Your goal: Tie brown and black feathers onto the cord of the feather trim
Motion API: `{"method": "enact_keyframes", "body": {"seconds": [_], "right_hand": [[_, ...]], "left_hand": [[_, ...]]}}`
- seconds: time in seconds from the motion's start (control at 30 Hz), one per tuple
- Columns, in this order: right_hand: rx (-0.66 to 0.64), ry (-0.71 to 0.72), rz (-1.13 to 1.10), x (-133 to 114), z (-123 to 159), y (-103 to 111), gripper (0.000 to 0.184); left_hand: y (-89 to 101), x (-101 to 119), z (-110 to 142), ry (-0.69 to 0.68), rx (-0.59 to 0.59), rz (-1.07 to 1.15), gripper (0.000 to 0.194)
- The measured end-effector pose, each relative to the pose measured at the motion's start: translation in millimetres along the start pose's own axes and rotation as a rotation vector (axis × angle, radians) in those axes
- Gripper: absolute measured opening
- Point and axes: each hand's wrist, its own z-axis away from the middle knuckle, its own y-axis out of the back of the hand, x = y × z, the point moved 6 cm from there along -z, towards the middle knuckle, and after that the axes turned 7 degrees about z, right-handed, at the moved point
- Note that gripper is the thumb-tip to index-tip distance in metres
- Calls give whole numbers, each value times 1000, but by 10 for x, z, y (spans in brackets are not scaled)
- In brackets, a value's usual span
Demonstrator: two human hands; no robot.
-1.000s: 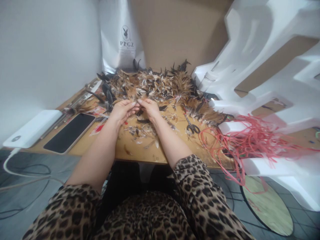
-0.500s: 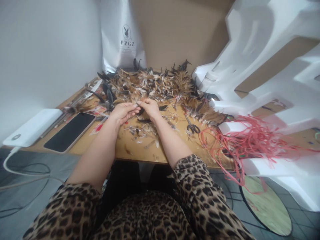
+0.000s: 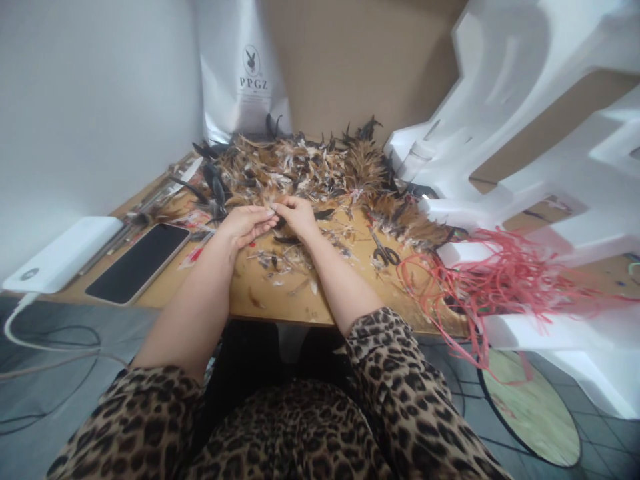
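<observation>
My left hand [image 3: 249, 224] and my right hand [image 3: 296, 217] meet at the front of a heap of brown, white and black feathers [image 3: 300, 163]. Thumb and fingers of each hand are pinched together, tips touching or nearly so. A small tuft of light brown feathers [image 3: 270, 195] rises from between the fingertips; its lower end is hidden by them. Below the hands, loose feather scraps [image 3: 287, 263] lie scattered on the yellowish tabletop [image 3: 250, 297]. Dark-handled scissors [image 3: 384, 252] rest to the right of my right forearm.
At the left lie a phone [image 3: 139, 263] and a white power bank [image 3: 65, 253] with a cable. Tangled pink ribbon strands [image 3: 510, 277] hang over the right edge beside white foam pieces [image 3: 550, 333]. A silvery bag [image 3: 245, 73] stands behind the feathers.
Both hands stay pinched together in nearly the same place. The whole view has shifted very slightly; nothing else has visibly moved.
</observation>
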Motion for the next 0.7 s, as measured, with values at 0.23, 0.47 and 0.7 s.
{"method": "enact_keyframes", "body": {"seconds": [0.23, 0.47, 0.7], "right_hand": [[-25, -57, -125, -72, 64, -36, 26], [17, -124, -207, 6, 69, -77, 27], [26, -121, -250, 45, 76, -82, 30]], "left_hand": [[-20, -21, 25, 15, -4, -15, 5], [-37, -49, 15, 29, -1, 12, 7], [-19, -72, -3, 34, 9, -3, 5]]}}
